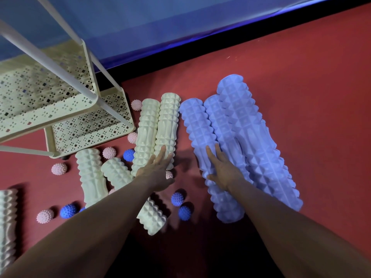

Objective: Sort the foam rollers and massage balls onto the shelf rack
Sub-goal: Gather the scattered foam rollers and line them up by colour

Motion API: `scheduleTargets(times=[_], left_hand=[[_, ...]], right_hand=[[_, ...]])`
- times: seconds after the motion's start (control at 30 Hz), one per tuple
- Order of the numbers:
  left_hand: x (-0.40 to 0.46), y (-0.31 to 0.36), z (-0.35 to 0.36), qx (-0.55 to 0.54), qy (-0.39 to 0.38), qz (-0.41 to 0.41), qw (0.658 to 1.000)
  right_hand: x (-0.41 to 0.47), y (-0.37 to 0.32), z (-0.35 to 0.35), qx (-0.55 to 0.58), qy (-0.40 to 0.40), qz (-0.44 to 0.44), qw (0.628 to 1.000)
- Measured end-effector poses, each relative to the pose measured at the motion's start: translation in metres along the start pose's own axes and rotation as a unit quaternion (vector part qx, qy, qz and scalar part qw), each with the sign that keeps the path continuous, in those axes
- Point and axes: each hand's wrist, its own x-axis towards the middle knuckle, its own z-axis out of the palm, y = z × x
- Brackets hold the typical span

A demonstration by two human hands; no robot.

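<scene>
Three light-blue foam rollers lie side by side on the red floor at the right; my right hand (221,167) rests flat with straight fingers on the leftmost blue roller (202,137). Several cream rollers lie left of them. My left hand (158,167) lies flat with its fingertips on the near end of one cream roller (167,121), beside another cream roller (145,133). Spiky massage balls are scattered about: a pink ball (59,168), a dark-blue ball (68,211), another blue ball (177,198). The cream perforated shelf rack (66,101) stands at the upper left.
A pinkish roller (7,221) lies at the far left edge. A black baseboard and blue wall (200,27) run behind the floor. White rack poles (50,63) cross the upper left. Bare red floor (311,87) spreads to the right of the blue rollers.
</scene>
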Motion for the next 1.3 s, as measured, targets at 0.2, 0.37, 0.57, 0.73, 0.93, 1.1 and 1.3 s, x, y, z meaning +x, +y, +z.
scheduleTargets(times=[0.2, 0.37, 0.57, 0.73, 0.93, 1.1, 1.3], left_hand=[[-0.016, 0.008, -0.006, 0.036, 0.067, 0.006, 0.997], [-0.05, 0.01, -0.033, 0.057, 0.074, -0.004, 0.996], [-0.138, 0.01, -0.075, 0.042, 0.093, 0.002, 0.995], [-0.217, 0.004, -0.093, 0.01, 0.11, -0.009, 0.994], [-0.3, 0.001, -0.102, -0.024, 0.068, -0.01, 0.997], [-0.36, -0.006, -0.107, -0.024, 0.111, 0.002, 0.994], [-0.422, -0.026, -0.104, -0.026, 0.15, -0.001, 0.988]], right_hand=[[-0.015, -0.016, -0.012, -0.016, 0.01, 0.033, 0.999], [-0.046, -0.039, -0.041, -0.036, 0.029, 0.018, 0.999], [-0.11, -0.098, -0.102, -0.08, 0.019, 0.021, 0.996], [-0.173, -0.154, -0.136, -0.088, 0.003, 0.007, 0.996], [-0.247, -0.233, -0.16, -0.136, -0.054, -0.024, 0.989], [-0.294, -0.279, -0.162, -0.14, -0.023, -0.039, 0.989], [-0.34, -0.315, -0.16, -0.193, -0.012, -0.051, 0.98]])
